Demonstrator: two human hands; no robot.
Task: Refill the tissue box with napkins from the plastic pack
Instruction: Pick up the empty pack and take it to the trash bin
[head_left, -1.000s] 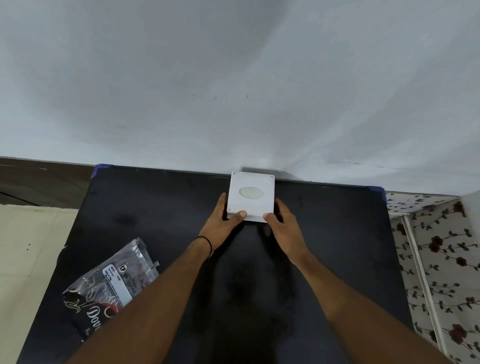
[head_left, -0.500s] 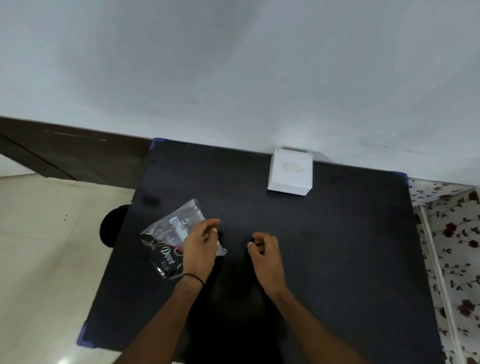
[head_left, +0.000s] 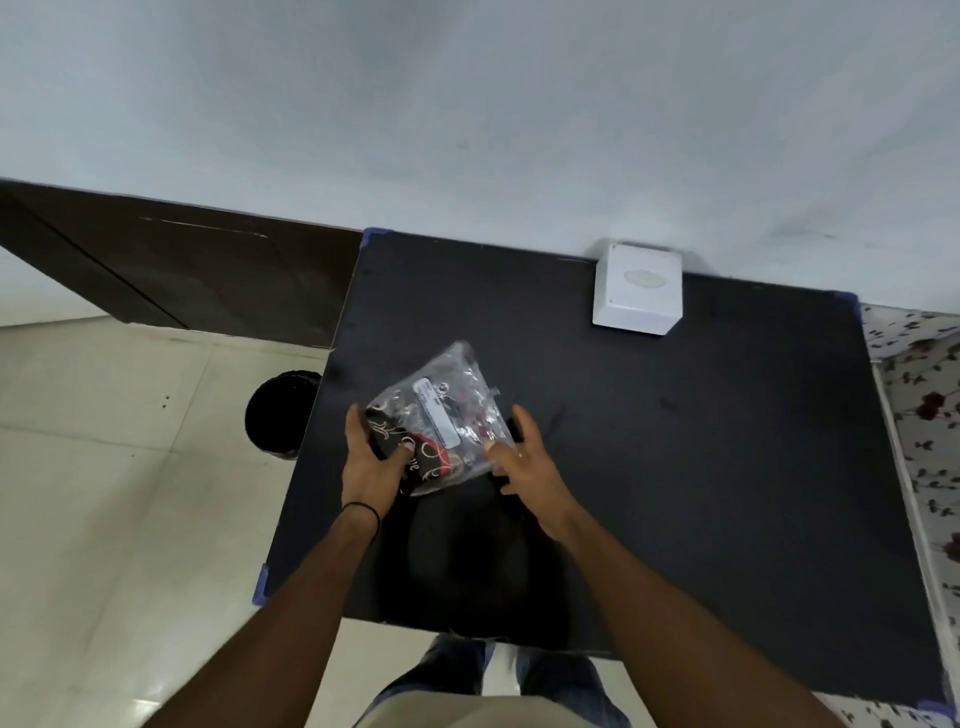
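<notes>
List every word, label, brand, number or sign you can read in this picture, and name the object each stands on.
"ve": the end of a curly white word on the dark part of the plastic pack, between the left hand and the right hand; the rest is covered by the thumb.
White sticker on the same pack: print too small and blurred to read.
Tissue box: no text visible.

— Where is the tissue box (head_left: 638, 288)?
— At the far edge of the black table (head_left: 727, 467), against the wall. It is white and square, upright, with an oval opening on top.
— And the plastic pack (head_left: 441, 415)?
— Well apart from the box, near the table's left side. It is clear, crinkled plastic with a white label and dark printing, tilted diagonally, held at its near end from both sides.
</notes>
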